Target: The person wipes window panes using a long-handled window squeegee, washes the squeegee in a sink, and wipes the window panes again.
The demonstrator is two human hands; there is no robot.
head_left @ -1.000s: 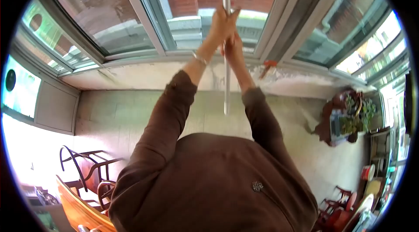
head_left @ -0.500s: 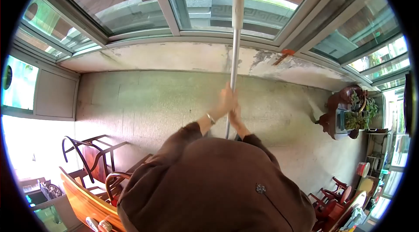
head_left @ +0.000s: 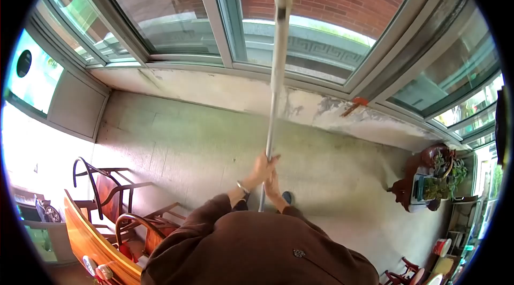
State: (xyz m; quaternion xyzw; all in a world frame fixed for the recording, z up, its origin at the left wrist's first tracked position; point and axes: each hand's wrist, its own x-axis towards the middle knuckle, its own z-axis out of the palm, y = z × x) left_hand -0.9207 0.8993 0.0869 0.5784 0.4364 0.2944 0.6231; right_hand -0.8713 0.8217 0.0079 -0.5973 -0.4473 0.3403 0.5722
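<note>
A long pole [head_left: 276, 70], metallic along its lower part and thicker and cream-coloured higher up, runs upward in front of the window. Its top end lies beyond the view's upper edge. My left hand [head_left: 262, 169], with a bracelet on the wrist, is wrapped around the metal part. Just below it, my right hand [head_left: 272, 184] is closed on the same shaft, partly hidden behind the pole and the left hand. The pole's lower end disappears behind my brown top [head_left: 257, 247].
Framed windows [head_left: 326, 33] rise above a peeling low wall [head_left: 214, 88]. Wooden chairs [head_left: 110, 194] and a wooden table [head_left: 88, 237] stand left. A plant stand [head_left: 412, 186] with potted plants [head_left: 441, 178] is at right, near small red stools [head_left: 404, 274].
My view has tilted upward, showing more of the window and brick wall. Both hands and the pole appear lower and further left in view, with the grip kept.
</note>
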